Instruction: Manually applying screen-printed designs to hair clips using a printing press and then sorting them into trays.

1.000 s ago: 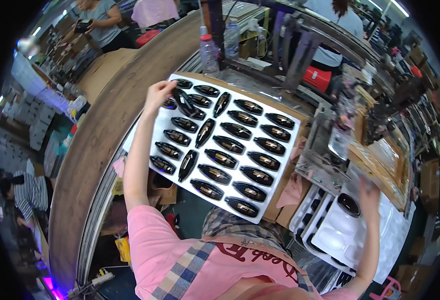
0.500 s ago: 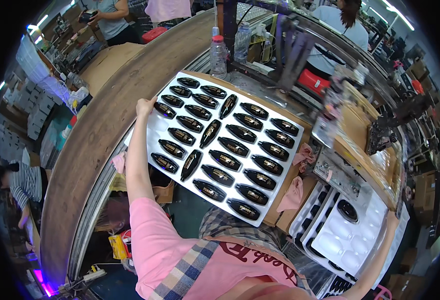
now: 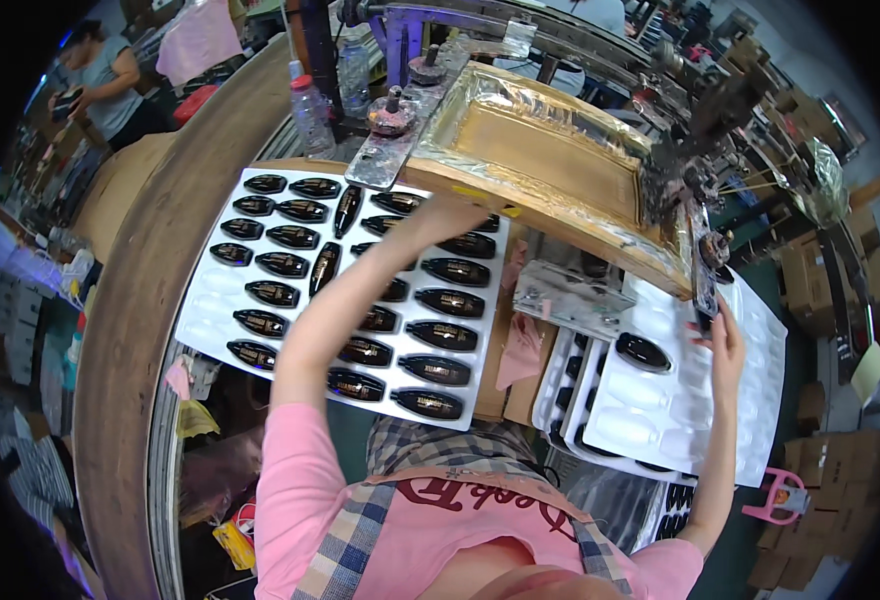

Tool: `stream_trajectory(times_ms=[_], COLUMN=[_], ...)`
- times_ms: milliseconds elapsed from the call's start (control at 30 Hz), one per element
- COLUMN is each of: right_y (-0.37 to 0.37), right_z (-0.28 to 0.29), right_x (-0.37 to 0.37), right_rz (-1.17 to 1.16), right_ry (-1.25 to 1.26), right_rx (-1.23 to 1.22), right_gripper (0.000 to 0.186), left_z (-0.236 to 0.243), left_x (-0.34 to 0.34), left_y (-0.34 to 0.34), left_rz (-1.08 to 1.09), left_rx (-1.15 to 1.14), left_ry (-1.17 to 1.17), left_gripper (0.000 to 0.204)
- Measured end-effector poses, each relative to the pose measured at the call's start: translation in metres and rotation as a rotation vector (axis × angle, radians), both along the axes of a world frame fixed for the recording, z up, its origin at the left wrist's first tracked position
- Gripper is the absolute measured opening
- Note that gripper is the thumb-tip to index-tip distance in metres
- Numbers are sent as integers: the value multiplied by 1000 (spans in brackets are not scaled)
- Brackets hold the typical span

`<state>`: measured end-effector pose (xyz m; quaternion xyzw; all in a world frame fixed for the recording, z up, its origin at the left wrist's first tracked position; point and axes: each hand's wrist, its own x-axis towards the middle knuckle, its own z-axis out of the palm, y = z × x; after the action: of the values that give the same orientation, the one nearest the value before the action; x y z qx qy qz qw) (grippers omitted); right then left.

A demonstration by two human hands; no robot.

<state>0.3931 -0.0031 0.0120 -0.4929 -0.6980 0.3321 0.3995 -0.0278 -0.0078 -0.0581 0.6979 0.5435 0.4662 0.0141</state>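
Note:
My left hand (image 3: 452,217) is blurred at the near edge of a wooden screen-printing frame (image 3: 550,215) with a golden mesh. Its fingertips are partly lost against the wood, so its grip cannot be told. Below it lies a white moulded tray (image 3: 210,310) of glossy black oblong pieces (image 3: 448,302) with gold printing; my left forearm covers some of them. My right hand (image 3: 726,348) is closed at the near end of the dark metal bar (image 3: 704,300) on the frame's right side. A single black piece (image 3: 644,352) sits on the stacked white trays (image 3: 625,425) beside that hand.
A long curved brown bench (image 3: 125,380) runs along the left. At the back stands a clear bottle with a red cap (image 3: 310,115). A pink cloth (image 3: 520,352) lies between the trays. A pink stool (image 3: 775,495) and cardboard boxes are at right; another person (image 3: 110,85) stands far left.
My left hand has left the tray's far-left edge and moved right to the wooden frame. My right hand has moved up and left. The view has turned rightward.

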Motion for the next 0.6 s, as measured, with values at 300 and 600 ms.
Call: stream_trajectory(times_ms=[300, 600], right_y=[-3, 0], right_z=[9, -10], right_x=[-98, -136], right_rz=[258, 321], right_ry=[-372, -454], right_rx=[236, 225], right_gripper=[26, 23], left_z=[30, 29], left_x=[54, -102], left_y=[61, -43], left_rz=[-448, -10], left_rx=[-193, -175], left_ry=[-749, -658], left_gripper=[21, 23])
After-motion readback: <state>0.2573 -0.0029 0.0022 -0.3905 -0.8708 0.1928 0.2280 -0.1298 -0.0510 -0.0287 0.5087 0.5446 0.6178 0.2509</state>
